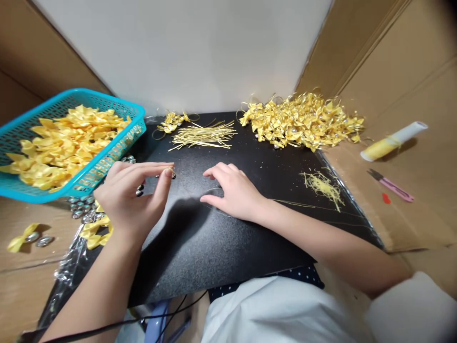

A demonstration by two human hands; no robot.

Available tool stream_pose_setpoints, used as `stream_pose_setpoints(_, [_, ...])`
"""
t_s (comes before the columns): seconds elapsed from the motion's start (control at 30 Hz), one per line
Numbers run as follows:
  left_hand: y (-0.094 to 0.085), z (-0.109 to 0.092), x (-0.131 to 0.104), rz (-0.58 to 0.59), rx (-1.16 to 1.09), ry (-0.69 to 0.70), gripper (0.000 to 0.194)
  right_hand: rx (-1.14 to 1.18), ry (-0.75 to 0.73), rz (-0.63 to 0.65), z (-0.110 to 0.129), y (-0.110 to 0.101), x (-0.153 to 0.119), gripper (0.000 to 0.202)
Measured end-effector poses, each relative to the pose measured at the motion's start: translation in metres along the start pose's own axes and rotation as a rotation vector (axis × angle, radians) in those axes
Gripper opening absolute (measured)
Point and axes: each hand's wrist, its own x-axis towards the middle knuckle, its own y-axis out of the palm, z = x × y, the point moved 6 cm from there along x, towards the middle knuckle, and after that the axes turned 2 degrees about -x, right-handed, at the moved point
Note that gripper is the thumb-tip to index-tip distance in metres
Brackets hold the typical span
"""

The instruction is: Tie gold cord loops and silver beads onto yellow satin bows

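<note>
My left hand (pixel 134 190) is raised over the left part of the black table (pixel 200 247), thumb and forefinger pinched on something small; a dark shiny bead (pixel 173 176) shows by the fingertips, and I cannot make out the rest. To its right, my right hand (pixel 233 190) has thumb and fingers apart, with a thin thread (pixel 214 190) near the fingertips; whether it touches them I cannot tell. Silver beads (pixel 80 207) and yellow bows (pixel 94 233) lie beside and partly behind my left hand. Gold twist ties (pixel 205 135) lie in a bundle beyond both hands.
A blue basket (pixel 137 114) of yellow bows stands at the left. Finished-looking beaded bows (pixel 303 121) are heaped at the back right. Thread scraps (pixel 323 188), pink snips (pixel 392 186) and a white-yellow roll (pixel 394 140) lie at the right. Cardboard surrounds the table's sides.
</note>
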Motion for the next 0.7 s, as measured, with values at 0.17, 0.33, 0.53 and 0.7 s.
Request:
stream_pose_setpoints(0.17, [-0.001, -0.001, 0.001, 0.009, 0.021, 0.03, 0.007, 0.111, -0.044, -0.049, 0.016, 0.005, 0.012, 0.018])
stream_pose_setpoints(0.33, [0.0, 0.003, 0.003, 0.001, 0.037, 0.005, 0.006, 0.438, -0.024, 0.0, 0.004, -0.005, 0.013, 0.013])
stream_pose_setpoints(0.53, [0.0, 0.008, 0.0, 0.009, 0.046, -0.04, 0.006, 0.782, 0.156, 0.29, -0.025, -0.01, 0.003, 0.011])
stream_pose_setpoints(0.7, [0.0, 0.01, -0.001, 0.013, 0.042, -0.033, 0.005, 0.772, 0.23, 0.384, -0.037, -0.01, -0.013, 0.012])
